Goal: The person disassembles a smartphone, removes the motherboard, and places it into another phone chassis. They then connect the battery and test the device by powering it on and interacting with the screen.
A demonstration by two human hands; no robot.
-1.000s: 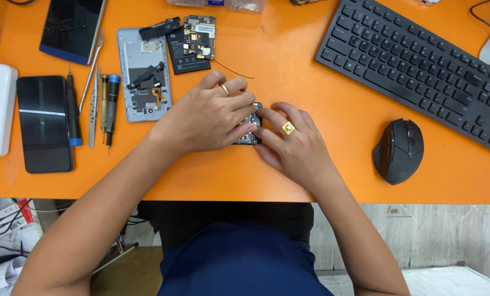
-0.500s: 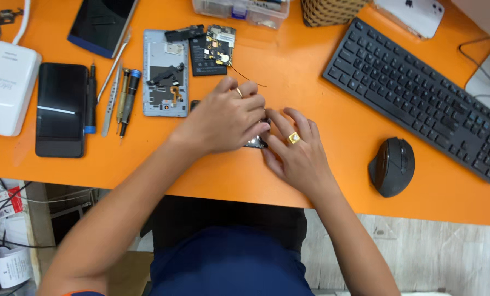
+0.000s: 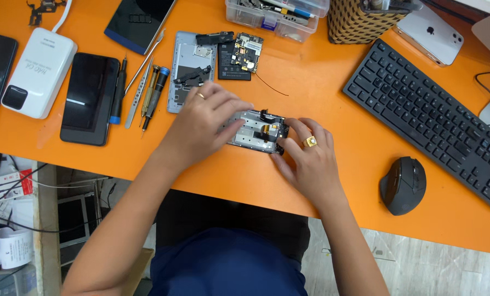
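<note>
An opened phone frame point(image 3: 257, 131) lay near the front edge of the orange table point(image 3: 332, 104), held from both sides. The left hand point(image 3: 204, 123) lay over its left part, fingers closed on it; the right hand point(image 3: 308, 159) gripped its right end. Farther back, a clear plastic box point(image 3: 275, 13) held small parts and tools, and beside it stood a woven basket point(image 3: 360, 22), contents unclear.

Single head view, steeply down, close above desk point(image 3: 332, 87)
</note>
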